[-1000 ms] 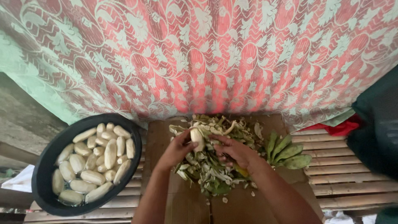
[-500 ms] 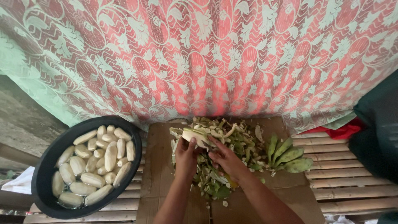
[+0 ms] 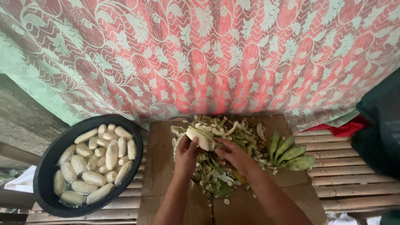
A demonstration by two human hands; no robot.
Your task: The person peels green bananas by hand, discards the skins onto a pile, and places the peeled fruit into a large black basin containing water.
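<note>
— What are your hands doing?
— My left hand (image 3: 186, 155) grips a pale, half-peeled banana (image 3: 199, 138); my right hand (image 3: 234, 155) closes on its loose green skin, both over brown cardboard (image 3: 160, 166).

— Which step is this?
— Peeling, I judge; next the last strip must come away cleanly.

— And beyond?
— A heap of green peelings (image 3: 227, 164), unpeeled green bananas (image 3: 291, 152) to the right, a black round basin (image 3: 46, 166) of peeled ones on the left, then a red floral cloth (image 3: 208, 54).
</note>
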